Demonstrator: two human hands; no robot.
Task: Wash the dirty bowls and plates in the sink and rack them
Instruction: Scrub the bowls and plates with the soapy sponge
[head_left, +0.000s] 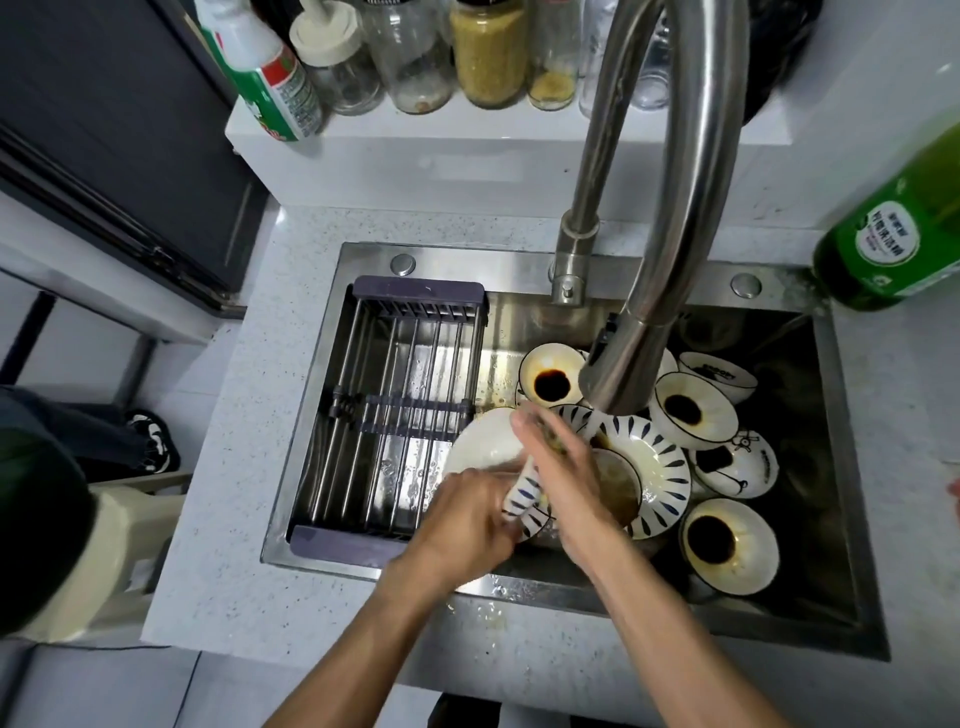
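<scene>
White glaze with blue dashes marked the plate being washed, held on edge over the sink, just right of the drying rack, probably so that both faces could be reached. The left hand gripped its lower rim, fingers curled round it to steady it. The right hand lay against its face, fingers fairly straight, pressing what looked like a yellowish scrubber; blur made that uncertain. A plain white plate showed just behind, touching the rack's edge. Beneath the faucet spout sat a larger blue-dashed plate holding brownish water. Around it, stacked loosely to the right, lay several bowls with dark sauce stains, evidently waiting their turn. The rack spanned the sink's left side, seemingly so washed pieces could drain into the basin; nothing stood in it yet. A green bottle lay on the bench by the sink's far right corner.
</scene>
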